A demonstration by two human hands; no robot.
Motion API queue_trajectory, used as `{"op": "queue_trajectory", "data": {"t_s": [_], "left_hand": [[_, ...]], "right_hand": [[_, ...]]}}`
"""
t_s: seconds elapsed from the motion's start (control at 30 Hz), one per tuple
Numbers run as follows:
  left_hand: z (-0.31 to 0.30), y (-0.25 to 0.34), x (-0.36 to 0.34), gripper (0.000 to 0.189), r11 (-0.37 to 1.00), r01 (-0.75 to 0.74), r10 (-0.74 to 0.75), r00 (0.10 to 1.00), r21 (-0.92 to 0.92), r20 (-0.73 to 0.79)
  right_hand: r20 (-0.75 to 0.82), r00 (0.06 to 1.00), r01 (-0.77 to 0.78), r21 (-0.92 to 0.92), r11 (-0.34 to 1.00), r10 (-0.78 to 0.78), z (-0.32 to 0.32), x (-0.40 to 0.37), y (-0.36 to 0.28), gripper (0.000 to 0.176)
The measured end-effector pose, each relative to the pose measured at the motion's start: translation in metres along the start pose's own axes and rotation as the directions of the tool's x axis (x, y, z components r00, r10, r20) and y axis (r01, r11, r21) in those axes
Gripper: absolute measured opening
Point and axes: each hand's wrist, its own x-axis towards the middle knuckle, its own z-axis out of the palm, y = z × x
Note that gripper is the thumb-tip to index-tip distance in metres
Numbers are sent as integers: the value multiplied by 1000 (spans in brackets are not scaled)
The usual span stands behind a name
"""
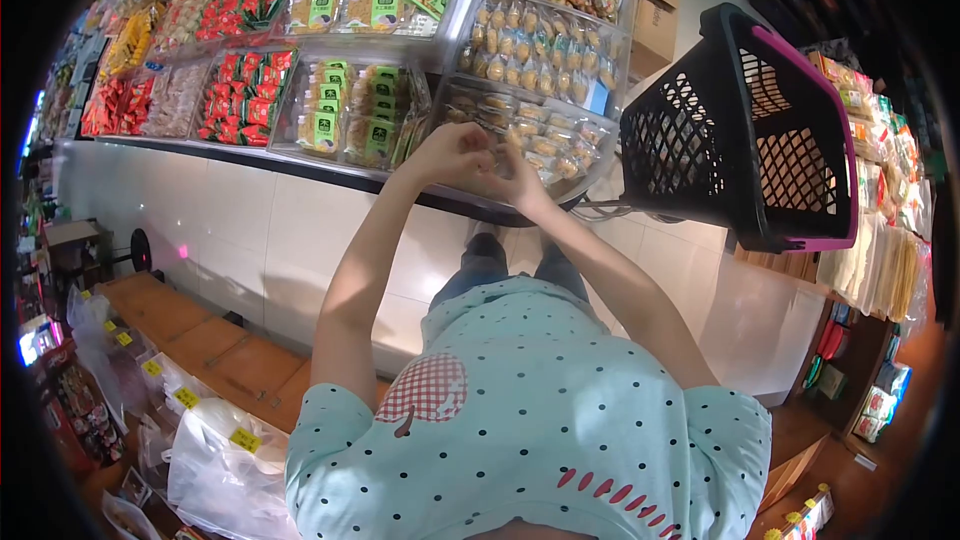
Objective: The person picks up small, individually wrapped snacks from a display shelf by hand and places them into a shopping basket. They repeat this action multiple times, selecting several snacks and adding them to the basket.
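Near the front edge of the long stand [330, 174], toward its left end, lie red packets [245, 97]. Next to them, on the right, are packs with green labels [382, 130]. Then comes the left hand [455, 153], with its fingers curled in, over the bin at the stand's front right corner. The right hand [518, 180] is just beside it, its fingers bent toward the left one. It is too hard to tell if either hand grips anything. Small wrapped snacks [548, 145] lie in that corner bin, by the hands. A black basket [690, 130] with a pink rim is past the stand's right edge.
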Motion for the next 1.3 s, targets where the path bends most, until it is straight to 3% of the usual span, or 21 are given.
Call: {"op": "queue_trajectory", "data": {"t_s": [0.07,0.2,0.23,0.27,0.3,0.33,0.4,0.43,0.47,0.53,0.67,0.8,0.87,0.9,0.97,1.07,1.13,1.2,1.3], "left_hand": [[-1,-2,3,27,986,135,-129,990,-95,62],[-2,-5,4,24,986,125,-128,992,-106,-15],[-5,-5,4,25,993,45,-31,991,109,-129],[-7,-6,5,25,946,-14,89,972,325,-217],[-6,-6,7,25,945,-19,94,972,328,-213],[-3,-7,9,25,907,-56,144,972,416,-183],[5,-9,12,24,858,-99,199,969,504,-149],[13,-10,13,23,810,-147,257,959,568,-118],[20,-11,15,23,753,-195,315,945,628,-85],[32,-18,19,22,722,-182,271,962,668,-32],[44,-35,23,21,635,-144,277,959,759,-51],[45,-38,21,17,629,-155,350,931,762,-100],[43,-38,22,16,624,-170,375,922,763,-100],[42,-38,21,15,631,-176,381,919,755,-104],[41,-32,19,15,628,-189,379,921,755,-84],[37,-24,21,15,615,-223,398,916,756,-53],[37,-24,25,16,596,-317,495,868,738,-27],[35,-27,29,18,533,-327,502,865,781,19],[35,-31,32,20,516,-376,500,862,770,86]], "right_hand": [[20,999,48,-11,999,-48,-2,-4,3,53],[-18,997,72,71,995,-70,-11,-4,27,50],[-24,997,74,71,995,-72,-18,-6,20,50],[-87,991,-101,52,994,105,-28,-9,3,49],[-153,949,-273,46,961,277,-35,-12,-7,49],[-159,948,-272,48,961,276,-37,-11,-2,49],[-300,952,-107,-130,986,63,-38,-5,14,49],[-318,948,-42,-113,993,4,-37,-3,14,43],[-325,946,-33,-115,993,-6,-37,-2,6,43],[-199,969,-159,-59,985,145,-36,2,-12,38],[-200,978,12,-236,972,-61,-17,18,4,33],[-153,970,99,-455,885,-187,-2,29,24,32],[-81,968,129,-657,743,-239,-2,32,28,32],[-91,963,132,-661,739,-253,0,31,30,32],[-133,895,202,-730,653,-425,2,30,31,28],[-77,911,218,-745,630,-406,1,24,27,26],[-84,881,207,-815,540,-465,1,24,26,27],[-66,893,159,-879,450,-446,-1,25,25,29],[-49,928,148,-861,486,-370,-7,21,20,33]]}}
